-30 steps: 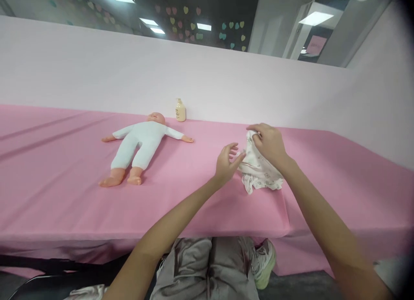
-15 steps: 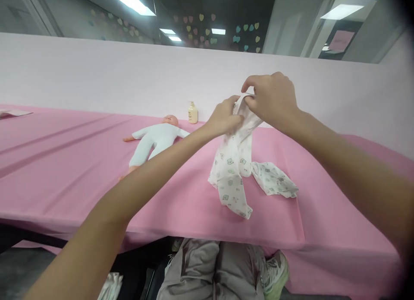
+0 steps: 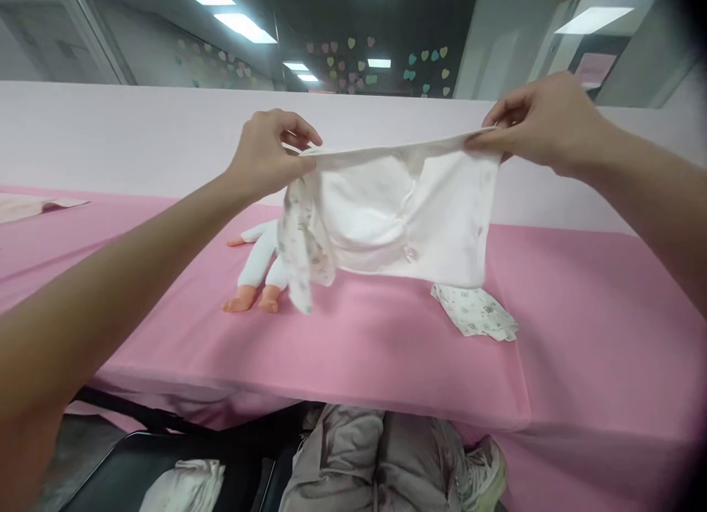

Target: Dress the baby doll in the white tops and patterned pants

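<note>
A small white baby shirt [image 3: 364,210] is stretched wide above the table, its plain inner side facing me. A bear-printed part [image 3: 298,239] hangs down at its left end. My left hand [image 3: 273,149] pinches the top edge at the left corner. At the right end of the same edge, my right hand [image 3: 544,125] has thumb and fingers closed on the cloth. Behind the shirt lies a baby doll [image 3: 259,261] in a white suit; only its legs and one arm show. A second bear-printed cloth piece [image 3: 478,313] rests on the table below the shirt's right side.
A pink cloth [image 3: 375,350] covers the table, with a white wall [image 3: 138,136] behind it. A pale folded cloth [image 3: 33,205] lies at the far left. Below, another white cloth [image 3: 185,486] sits on a black chair [image 3: 110,475], beside my legs.
My hands have moved apart, left hand leftward and right hand rightward. The bunched shirt has been spread out between them and now hides the doll's head and the pump bottle.
</note>
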`<state>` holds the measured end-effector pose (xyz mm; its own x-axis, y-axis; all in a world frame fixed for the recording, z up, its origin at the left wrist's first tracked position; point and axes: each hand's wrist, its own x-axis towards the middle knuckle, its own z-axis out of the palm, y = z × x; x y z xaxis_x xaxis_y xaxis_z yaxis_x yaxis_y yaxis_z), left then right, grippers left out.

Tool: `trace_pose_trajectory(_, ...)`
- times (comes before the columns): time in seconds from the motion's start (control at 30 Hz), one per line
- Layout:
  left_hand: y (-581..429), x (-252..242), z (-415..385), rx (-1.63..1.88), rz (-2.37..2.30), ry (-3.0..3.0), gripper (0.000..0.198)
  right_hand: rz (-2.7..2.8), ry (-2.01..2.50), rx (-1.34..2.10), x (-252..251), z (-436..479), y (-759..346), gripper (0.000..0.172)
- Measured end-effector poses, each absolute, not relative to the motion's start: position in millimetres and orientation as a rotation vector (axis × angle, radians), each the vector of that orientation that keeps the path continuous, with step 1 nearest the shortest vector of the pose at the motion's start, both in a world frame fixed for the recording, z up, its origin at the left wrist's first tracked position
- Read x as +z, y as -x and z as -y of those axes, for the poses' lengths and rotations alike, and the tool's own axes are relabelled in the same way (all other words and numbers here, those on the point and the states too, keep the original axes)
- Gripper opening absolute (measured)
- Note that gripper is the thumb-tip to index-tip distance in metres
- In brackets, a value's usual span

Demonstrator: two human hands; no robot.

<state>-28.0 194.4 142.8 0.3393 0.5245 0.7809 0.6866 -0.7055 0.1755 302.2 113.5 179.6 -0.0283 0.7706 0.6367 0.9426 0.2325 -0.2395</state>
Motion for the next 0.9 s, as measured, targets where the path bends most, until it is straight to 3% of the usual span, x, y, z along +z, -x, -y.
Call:
trace_pose_trajectory(0.13,55,144,-190,-1.102,1.082,2.320,0.035,1.755,1.433,-0.184,184,-113,-313,0.045)
trace_pose_trajectory(0.33,82,147,-172,-1.361,1.041,2.523,0.038,1.609,1.409,0.023,189,-119,-323,0.048)
trace_pose_trajectory(0.57,100,153,-168,-0.993,1.228,2.427,0.040,1.654,1.521,0.078,188,-126,-347,0.051)
trace_pose_trajectory(0.77,83,147,-169,-1.388,1.601,2.202,0.040,1.639,1.613,-0.105,197,-112,-342,0.055)
trace_pose_trajectory(0.9,84,152,-167,-1.581,1.775,2.357,0.048,1.590,1.549,0.115,200,-94,-332,0.048)
